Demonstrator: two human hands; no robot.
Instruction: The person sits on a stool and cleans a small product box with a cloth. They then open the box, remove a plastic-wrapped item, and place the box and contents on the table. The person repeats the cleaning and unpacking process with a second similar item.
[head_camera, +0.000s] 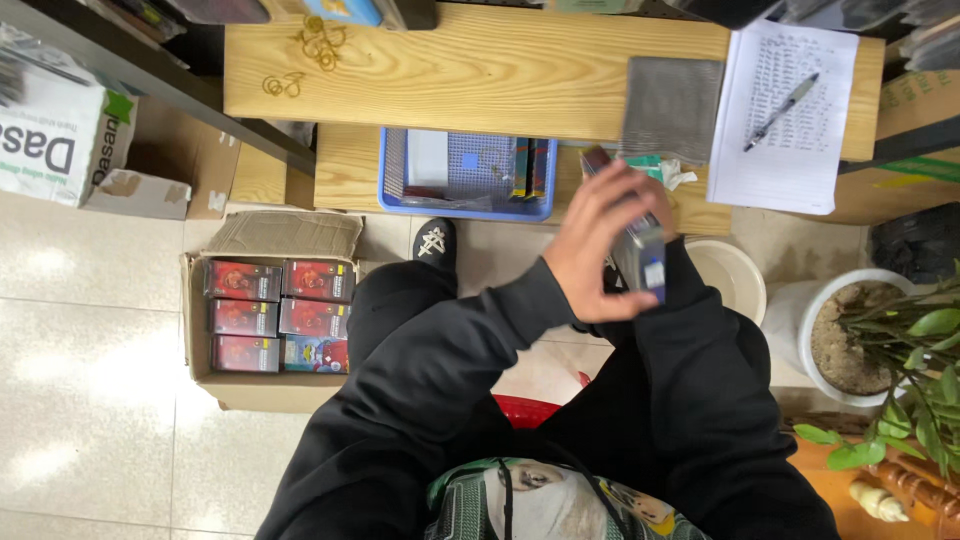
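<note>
Left hand grips a small box above the lap

The left hand (600, 250) wraps the box (640, 255) lengthwise, steadying it near the blue basket (395, 200); the right hand is hidden, its state undeterminable.

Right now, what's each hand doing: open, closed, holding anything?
Left hand: closed around a small dark box, held above the lap.
Right hand: mostly hidden behind the left hand and the box; its state cannot be told.
</note>
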